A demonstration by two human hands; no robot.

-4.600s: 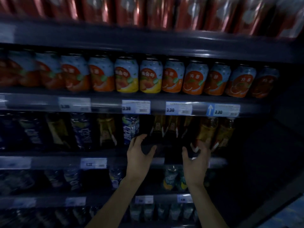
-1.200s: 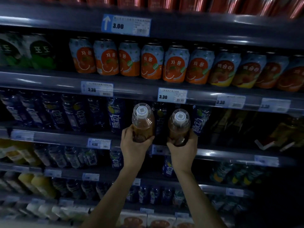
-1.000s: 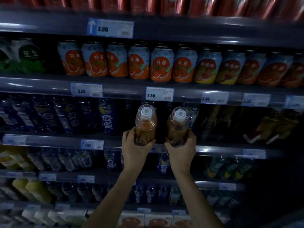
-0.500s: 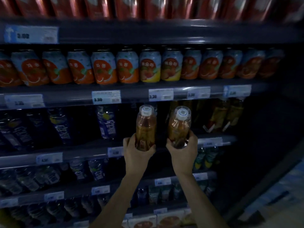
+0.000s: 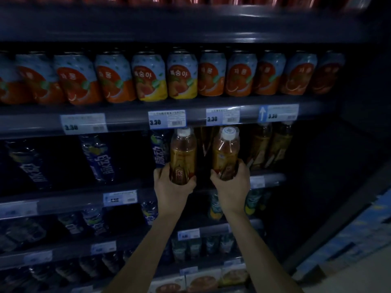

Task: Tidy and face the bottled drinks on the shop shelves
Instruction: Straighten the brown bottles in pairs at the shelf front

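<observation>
Two bare forearms reach up from the bottom edge of the view.

The left hand has its fingers and thumb curled round the base of the first bottle, which holds brown drink and stands upright. The right hand grips the base of the second bottle the same way, and its white cap tips slightly toward the camera.

The reference mark is the price tag reading 3.30.

- **First bottle:** directly below the tag, cap just under it.
- **Second bottle:** below and right of the tag, near the first but apart from it.
- **Shelf contact:** cannot be told for either base (the hands cover both).
- **Shelf:** its front edge runs below and right of the tag, behind the right hand.
- **Blue bottles:** below and left of the tag, leaning.
- **Amber bottles:** below and far right of the tag, standing at the back.
- **Cans:** a row above the tag, labels facing out.

The lighting is dim.
</observation>
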